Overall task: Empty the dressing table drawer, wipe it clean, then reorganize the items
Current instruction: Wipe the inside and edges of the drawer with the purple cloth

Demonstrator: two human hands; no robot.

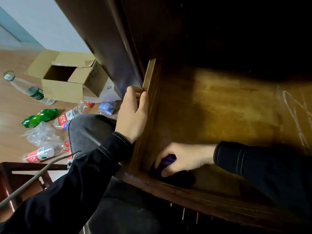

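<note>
- Far left, on the pale wooden floor: we note an open brown cardboard box (67, 78) with crushed and whole plastic bottles (39, 117) scattered near it. We cannot tell whether these are the drawer's contents.
- Left hand (133, 114): it holds the upper edge of the left side wall. The thumb lies along the top and inner face, and the fingers are curled over the outer face. We judge this grip to be a brace that keeps the drawer from sliding or racking under the wiping pressure.
- Large, dark-stained wooden drawer (219, 112): it is pulled out over the person's lap. Its lit floor shows no items; the rear part lies in shadow and we cannot inspect it. We therefore judge the emptying step done.
- Crumpled purple cloth (168, 160): it sits in the near-left corner of the drawer, against the front and left walls, where dirt tends to gather.
- Right hand (184, 157): the fingers are closed round the cloth and press it down into that corner. We judge the wiping step to be in hand and the reorganizing not yet begun.
- Far right: pale scratches (293, 107) mark the drawer floor. We judge that wiping will not lift them.
</note>
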